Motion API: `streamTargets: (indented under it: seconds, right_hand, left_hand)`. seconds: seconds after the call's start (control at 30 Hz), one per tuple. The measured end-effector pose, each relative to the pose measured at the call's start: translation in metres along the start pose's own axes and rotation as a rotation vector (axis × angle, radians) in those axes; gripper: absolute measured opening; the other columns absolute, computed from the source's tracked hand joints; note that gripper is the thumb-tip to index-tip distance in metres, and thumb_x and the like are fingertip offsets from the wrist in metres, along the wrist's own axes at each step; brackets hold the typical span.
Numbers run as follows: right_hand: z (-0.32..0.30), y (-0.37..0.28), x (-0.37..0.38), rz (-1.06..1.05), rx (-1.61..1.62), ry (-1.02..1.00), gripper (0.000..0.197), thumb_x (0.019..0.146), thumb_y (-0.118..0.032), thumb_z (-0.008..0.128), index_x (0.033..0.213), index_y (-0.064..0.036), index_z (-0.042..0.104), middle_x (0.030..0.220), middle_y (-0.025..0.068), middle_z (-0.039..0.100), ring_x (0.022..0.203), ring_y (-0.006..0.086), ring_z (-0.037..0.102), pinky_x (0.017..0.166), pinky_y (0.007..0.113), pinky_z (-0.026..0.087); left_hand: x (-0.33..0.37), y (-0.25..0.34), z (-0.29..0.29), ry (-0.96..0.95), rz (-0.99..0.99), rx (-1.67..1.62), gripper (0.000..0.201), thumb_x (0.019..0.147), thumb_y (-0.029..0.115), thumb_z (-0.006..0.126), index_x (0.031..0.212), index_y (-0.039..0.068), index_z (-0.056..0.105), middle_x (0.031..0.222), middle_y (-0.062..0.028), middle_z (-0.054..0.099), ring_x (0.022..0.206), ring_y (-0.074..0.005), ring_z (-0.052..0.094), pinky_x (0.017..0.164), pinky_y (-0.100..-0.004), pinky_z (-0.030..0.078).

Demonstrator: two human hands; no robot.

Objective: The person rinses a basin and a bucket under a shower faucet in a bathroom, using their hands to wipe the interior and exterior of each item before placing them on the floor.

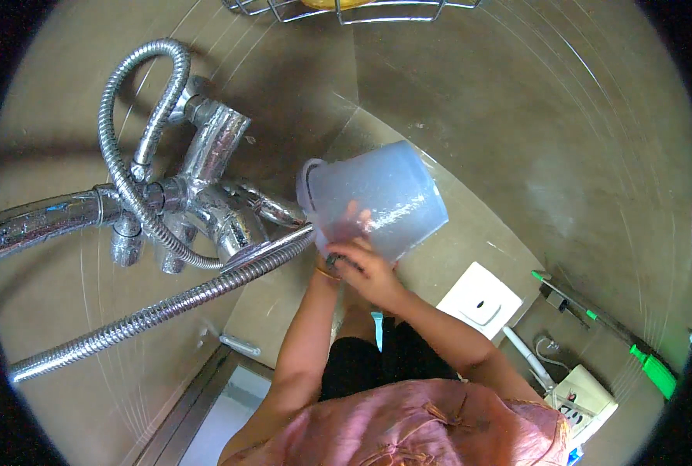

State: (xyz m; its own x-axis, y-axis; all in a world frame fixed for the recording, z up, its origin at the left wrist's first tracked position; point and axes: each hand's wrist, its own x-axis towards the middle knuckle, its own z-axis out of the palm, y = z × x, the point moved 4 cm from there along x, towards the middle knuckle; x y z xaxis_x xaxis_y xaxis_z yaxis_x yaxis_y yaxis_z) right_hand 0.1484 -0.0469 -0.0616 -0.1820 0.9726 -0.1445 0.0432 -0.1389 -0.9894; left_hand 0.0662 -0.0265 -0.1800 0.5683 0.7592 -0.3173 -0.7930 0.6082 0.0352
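- I have the bluish translucent bucket (392,186) lying tilted on its side in the person's hands, just right of the chrome mixer tap (214,167), with the floor (292,311) showing beyond it.
- The left hand (354,220) shows only as a blurred patch through the plastic, so I can't say whether it is inside or behind, nor whether its fingers are apart or clamped on the wall.
- I see the right hand (375,273) by the bucket's lower side, fingers bent over a small dark thing (333,261). I can't tell whether they are clamped on it, or what it is.
- My main worry is a slip: the wall shines as if wet, and a weak hold could let the bucket drop.
- Swinging it left could knock the tap or snag the ribbed metal hose (183,307), whose far end nears the bucket's edge; whether they touch, I can't judge.
- Further out, the white square fixture (482,301) sits near the right forearm; a wide elbow swing might bump it.
- Hidden from me: the bucket's inside, and which end is its mouth.
- The wire rack (392,19) is cut off at the top, and the green-bristled brush (655,373) is warped near the dark rim.
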Motion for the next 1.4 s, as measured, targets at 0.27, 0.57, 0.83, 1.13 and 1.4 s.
streamTargets:
  seconds: [0.27,0.57,0.83,1.13,1.4]
  right_hand:
    - [-0.037,-0.001,0.000,-0.257,-0.744,0.208,0.024,0.073,-0.013,0.056,0.097,-0.0108,0.056,0.105,0.0095,0.050,0.096,0.0225,0.048,0.086,0.043,0.033]
    - [-0.042,0.002,0.054,-0.450,-0.987,-0.109,0.021,0.076,-0.013,0.043,0.093,-0.0089,0.054,0.108,0.0076,0.053,0.109,0.0175,0.045,0.101,0.044,0.014]
    - [-0.088,0.068,0.140,0.398,-1.111,-0.082,0.020,0.069,-0.008,0.048,0.087,-0.0105,0.059,0.074,0.0143,0.061,0.075,0.0280,0.059,0.086,0.039,0.036]
    - [0.018,0.002,0.033,-0.568,-0.744,-0.069,0.023,0.065,-0.018,0.050,0.082,-0.0055,0.058,0.095,0.0132,0.055,0.095,0.0231,0.048,0.086,0.039,0.033]
    - [0.005,0.073,0.084,-0.134,-0.956,0.086,0.019,0.072,-0.018,0.049,0.076,-0.0046,0.062,0.086,0.0116,0.057,0.086,0.0238,0.050,0.082,0.035,0.036]
  left_hand:
    - [-0.015,-0.021,0.024,0.121,0.058,0.011,0.053,0.081,0.035,0.050,0.124,0.011,0.031,0.117,-0.0083,0.043,0.105,-0.0189,0.042,0.086,-0.0313,0.038]
    - [-0.032,-0.001,0.042,0.162,0.124,0.479,0.064,0.077,0.014,0.055,0.131,0.017,0.020,0.124,-0.0051,0.039,0.110,-0.0181,0.041,0.090,-0.0334,0.037]
    - [-0.055,-0.018,0.074,0.222,-0.081,0.627,0.053,0.073,-0.001,0.052,0.123,0.006,0.036,0.109,-0.0135,0.052,0.099,-0.0206,0.051,0.086,-0.0318,0.040]
    - [-0.072,-0.001,0.007,0.347,0.175,0.834,0.056,0.074,0.000,0.052,0.125,0.008,0.030,0.122,-0.0097,0.038,0.109,-0.0210,0.041,0.088,-0.0322,0.038]
    - [-0.067,-0.017,0.020,0.375,0.083,0.751,0.057,0.071,-0.007,0.050,0.124,0.006,0.033,0.105,-0.0120,0.053,0.094,-0.0218,0.053,0.080,-0.0335,0.044]
